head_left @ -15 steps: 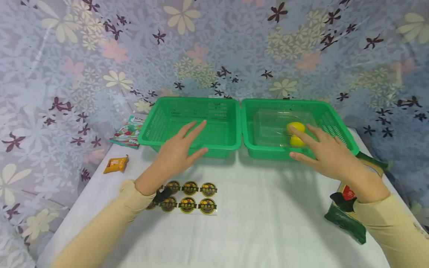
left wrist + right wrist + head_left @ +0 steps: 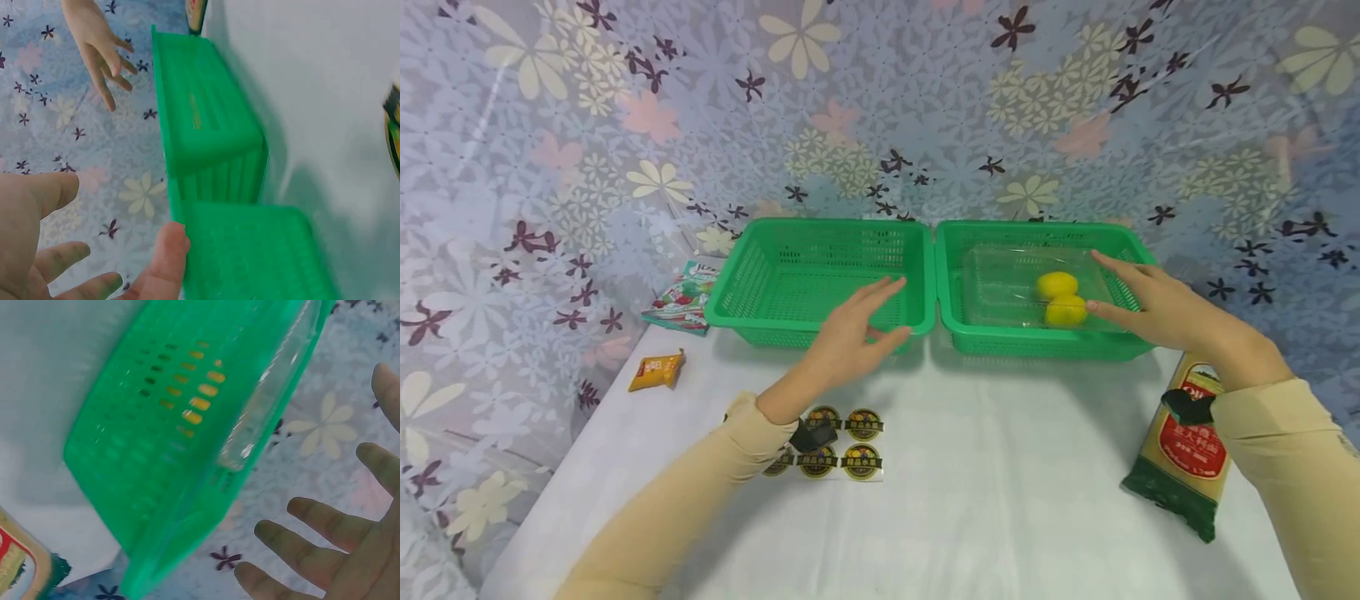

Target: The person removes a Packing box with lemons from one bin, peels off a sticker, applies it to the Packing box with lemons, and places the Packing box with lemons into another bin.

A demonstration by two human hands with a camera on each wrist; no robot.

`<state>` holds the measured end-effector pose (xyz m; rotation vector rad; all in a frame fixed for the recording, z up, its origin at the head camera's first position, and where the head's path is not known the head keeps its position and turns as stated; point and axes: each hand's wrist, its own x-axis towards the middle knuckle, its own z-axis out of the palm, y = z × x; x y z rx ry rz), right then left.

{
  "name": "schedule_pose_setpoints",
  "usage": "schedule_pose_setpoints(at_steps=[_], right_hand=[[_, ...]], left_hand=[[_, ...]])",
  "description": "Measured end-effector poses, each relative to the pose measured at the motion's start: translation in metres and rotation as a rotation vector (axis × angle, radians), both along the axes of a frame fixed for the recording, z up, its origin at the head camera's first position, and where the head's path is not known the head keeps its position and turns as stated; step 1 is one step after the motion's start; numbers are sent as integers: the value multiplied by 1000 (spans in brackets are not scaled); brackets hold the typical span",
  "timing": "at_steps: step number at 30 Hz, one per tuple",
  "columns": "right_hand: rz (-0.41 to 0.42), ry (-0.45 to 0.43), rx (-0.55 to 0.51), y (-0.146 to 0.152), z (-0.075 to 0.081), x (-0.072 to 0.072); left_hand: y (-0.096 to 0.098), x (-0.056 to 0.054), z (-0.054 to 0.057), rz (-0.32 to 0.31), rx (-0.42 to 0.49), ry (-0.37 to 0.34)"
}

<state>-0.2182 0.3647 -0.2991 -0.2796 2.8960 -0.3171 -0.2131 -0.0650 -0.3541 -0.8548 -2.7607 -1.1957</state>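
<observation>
Two green plastic baskets stand side by side at the back of the table. Over the front right part of the left basket [image 2: 748, 321] hangs my left hand [image 2: 853, 337], fingers extended and holding nothing. In the right basket [image 2: 1000, 343] lies a clear plastic box [image 2: 996, 287] with two yellow lemons [image 2: 1065, 311] at its right side. My right hand [image 2: 1176, 312] hovers above that basket's right end, fingers spread, beside the lemons. In the right wrist view, yellow shows through the basket's holes, and the right hand [image 2: 337, 550] is apart from the rim.
A sheet of round black-and-gold stickers [image 2: 862, 458] lies in front of the left basket, partly behind my left wrist. At left are a small orange packet [image 2: 657, 372] and a colourful bag [image 2: 685, 300]. A pasta bag [image 2: 1183, 454] lies at right. Patterned cloth hangs behind.
My left hand has moved right across the front of the left basket. The right hand has shifted right, uncovering the lemons and more of the pasta bag.
</observation>
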Motion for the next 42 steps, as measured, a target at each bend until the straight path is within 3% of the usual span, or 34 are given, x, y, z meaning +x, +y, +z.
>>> schedule_pose_setpoints(at_steps=[10, 15, 19, 23, 33, 42], right_hand=[[7, -37, -46, 25, -15, -24], [-32, -105, -130, 33, -21, -30], [-54, -154, -184, 39, -28, -36], [-66, -193, -216, 43, -33, -42], [-97, -341, -339, 42, -39, -52], [-125, -442, -462, 42, -41, -57]], left_hand=[[37, -6, -20, -19, 165, -237], [53, -7, -28, -31, 173, -265], [66, -9, -33, -10, 159, -288], [78, -8, -37, 6, 201, -332], [98, -8, -49, 53, 189, -219], [108, -9, -51, 103, 212, -150]])
